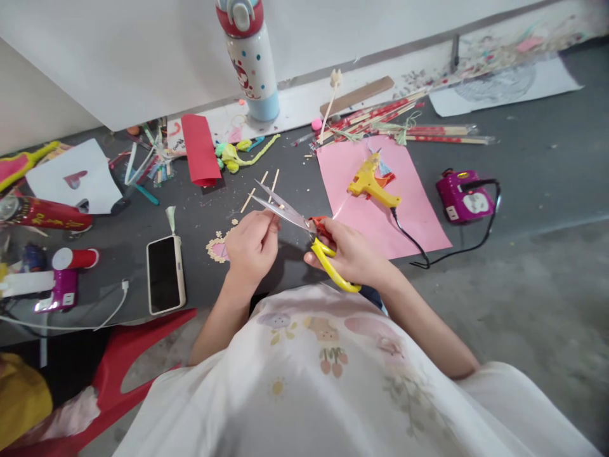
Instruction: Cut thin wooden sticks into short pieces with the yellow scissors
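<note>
My right hand [352,254] grips a pair of scissors [335,270] with yellow handles, their blades apart and pointing left toward my other hand. Something red-orange [322,223] shows by the right fingers; I cannot tell if it belongs to the scissors. My left hand [252,246] is closed in a pinch just under the blade tips; what it pinches is hidden. Partly covered by that hand, a pink piece with a pale beaded edge [217,250] lies on the table. Beyond the blades are thin wooden sticks [248,200].
A yellow glue gun [370,183] rests on pink paper [399,235], its cord running to a purple power block [465,197]. A phone [165,274] lies at left, near a red can [45,214]. A bottle [253,70] stands behind red folded paper [200,149] and wrapped sticks [447,134].
</note>
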`<action>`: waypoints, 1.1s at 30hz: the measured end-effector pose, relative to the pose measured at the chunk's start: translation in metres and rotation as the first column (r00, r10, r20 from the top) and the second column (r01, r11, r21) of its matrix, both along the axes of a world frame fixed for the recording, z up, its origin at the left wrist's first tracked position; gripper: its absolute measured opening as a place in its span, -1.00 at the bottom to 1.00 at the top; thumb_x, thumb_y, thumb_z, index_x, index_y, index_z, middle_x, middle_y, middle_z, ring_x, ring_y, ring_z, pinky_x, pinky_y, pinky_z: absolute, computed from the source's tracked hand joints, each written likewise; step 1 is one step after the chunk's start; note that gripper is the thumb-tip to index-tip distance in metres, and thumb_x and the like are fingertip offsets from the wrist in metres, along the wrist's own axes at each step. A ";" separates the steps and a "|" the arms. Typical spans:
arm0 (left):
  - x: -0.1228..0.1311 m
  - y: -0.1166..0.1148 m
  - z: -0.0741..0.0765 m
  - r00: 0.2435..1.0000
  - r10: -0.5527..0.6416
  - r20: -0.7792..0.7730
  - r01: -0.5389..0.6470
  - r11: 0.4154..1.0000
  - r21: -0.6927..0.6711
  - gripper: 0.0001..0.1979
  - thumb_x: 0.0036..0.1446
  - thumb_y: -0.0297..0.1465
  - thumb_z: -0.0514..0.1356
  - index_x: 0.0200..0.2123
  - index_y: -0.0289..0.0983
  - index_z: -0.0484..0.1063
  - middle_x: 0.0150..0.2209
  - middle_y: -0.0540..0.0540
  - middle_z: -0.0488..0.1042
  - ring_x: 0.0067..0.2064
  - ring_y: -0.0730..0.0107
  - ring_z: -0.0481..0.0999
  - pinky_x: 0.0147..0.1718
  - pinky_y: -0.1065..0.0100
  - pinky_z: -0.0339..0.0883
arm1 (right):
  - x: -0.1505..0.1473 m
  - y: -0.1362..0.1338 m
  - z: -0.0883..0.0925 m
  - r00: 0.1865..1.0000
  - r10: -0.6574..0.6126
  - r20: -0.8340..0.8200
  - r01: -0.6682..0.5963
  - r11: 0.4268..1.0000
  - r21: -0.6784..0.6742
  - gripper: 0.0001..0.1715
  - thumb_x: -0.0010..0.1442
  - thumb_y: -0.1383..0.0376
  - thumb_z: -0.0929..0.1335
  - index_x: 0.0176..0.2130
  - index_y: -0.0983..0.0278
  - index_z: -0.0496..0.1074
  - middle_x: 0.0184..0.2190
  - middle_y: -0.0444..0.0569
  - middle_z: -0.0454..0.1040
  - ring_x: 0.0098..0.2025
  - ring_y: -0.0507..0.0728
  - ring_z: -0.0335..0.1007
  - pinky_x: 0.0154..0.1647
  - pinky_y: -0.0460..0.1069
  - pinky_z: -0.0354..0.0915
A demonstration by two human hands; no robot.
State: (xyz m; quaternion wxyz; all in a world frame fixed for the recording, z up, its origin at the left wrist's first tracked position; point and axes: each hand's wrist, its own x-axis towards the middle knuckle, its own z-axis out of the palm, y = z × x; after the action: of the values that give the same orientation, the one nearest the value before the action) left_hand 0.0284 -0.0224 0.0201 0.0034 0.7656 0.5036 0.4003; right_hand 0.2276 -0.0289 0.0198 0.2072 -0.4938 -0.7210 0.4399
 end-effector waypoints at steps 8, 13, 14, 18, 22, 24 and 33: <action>0.000 -0.001 0.004 1.000 0.022 -0.019 -0.022 1.000 -0.016 -0.82 0.19 -0.52 0.09 -0.43 -0.26 0.42 -0.48 0.02 0.47 -0.40 0.55 0.44 -0.36 0.51 0.25 | 0.000 0.000 0.002 0.999 -0.003 0.032 0.003 1.000 0.006 -0.38 0.06 -0.09 0.38 -0.08 0.28 0.27 -0.38 -0.12 0.36 -0.46 0.02 0.18 -0.42 -0.06 0.12; 0.000 -0.002 0.004 0.999 0.038 -0.035 -0.039 0.998 -0.039 -0.80 0.20 -0.49 0.08 -0.46 -0.27 0.41 -0.49 0.01 0.46 -0.40 0.53 0.43 -0.37 0.50 0.24 | 0.001 -0.001 0.002 0.998 0.001 0.064 -0.001 1.000 0.011 -0.39 0.06 -0.10 0.37 -0.09 0.28 0.27 -0.37 -0.10 0.37 -0.45 0.03 0.19 -0.41 -0.06 0.12; 0.000 -0.002 0.004 0.999 0.039 -0.038 -0.040 0.998 -0.041 -0.80 0.20 -0.49 0.08 -0.46 -0.27 0.41 -0.49 0.01 0.45 -0.40 0.53 0.43 -0.37 0.49 0.24 | 0.001 -0.001 0.001 0.998 0.000 0.069 -0.001 1.000 0.011 -0.39 0.06 -0.10 0.37 -0.09 0.28 0.27 -0.37 -0.10 0.37 -0.45 0.03 0.19 -0.41 -0.06 0.12; -0.001 -0.002 0.004 0.997 0.045 -0.057 -0.048 0.998 -0.043 -0.79 0.22 -0.48 0.07 -0.44 -0.26 0.42 -0.48 0.00 0.46 -0.39 0.51 0.43 -0.36 0.48 0.24 | 0.000 -0.001 0.000 0.998 0.007 0.062 -0.007 1.000 0.007 -0.41 0.07 -0.09 0.37 -0.11 0.28 0.27 -0.38 -0.11 0.36 -0.45 0.03 0.20 -0.42 -0.06 0.12; -0.001 -0.002 0.004 0.996 0.050 -0.076 -0.054 0.997 -0.053 -0.80 0.23 -0.46 0.07 -0.42 -0.25 0.44 -0.48 0.01 0.46 -0.40 0.51 0.42 -0.38 0.47 0.22 | 0.000 -0.001 -0.001 0.998 0.018 0.053 -0.018 1.000 -0.001 -0.42 0.08 -0.10 0.36 -0.13 0.27 0.26 -0.40 -0.12 0.35 -0.46 0.03 0.20 -0.43 -0.06 0.12; -0.001 -0.003 0.003 0.996 0.051 -0.079 -0.055 0.997 -0.054 -0.80 0.23 -0.46 0.07 -0.41 -0.25 0.45 -0.48 0.01 0.45 -0.41 0.52 0.41 -0.38 0.47 0.22 | 0.000 -0.001 -0.001 0.998 0.018 0.061 -0.018 1.000 0.000 -0.43 0.08 -0.10 0.35 -0.14 0.27 0.26 -0.41 -0.12 0.35 -0.47 0.03 0.20 -0.44 -0.06 0.11; -0.003 -0.002 0.000 0.995 0.054 -0.089 -0.060 0.996 -0.060 -0.80 0.23 -0.45 0.07 -0.40 -0.25 0.45 -0.49 0.01 0.43 -0.42 0.52 0.39 -0.40 0.47 0.20 | 0.000 0.000 -0.001 0.998 0.009 0.070 -0.008 1.000 -0.010 -0.45 0.07 -0.12 0.35 -0.19 0.26 0.27 -0.45 -0.15 0.34 -0.47 0.03 0.20 -0.45 -0.07 0.10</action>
State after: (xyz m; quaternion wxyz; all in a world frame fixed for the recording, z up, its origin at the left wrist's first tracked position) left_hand 0.0258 -0.0245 0.0199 -0.0059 0.7672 0.5373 0.3504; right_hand 0.2274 -0.0288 0.0191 0.1776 -0.5068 -0.7278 0.4265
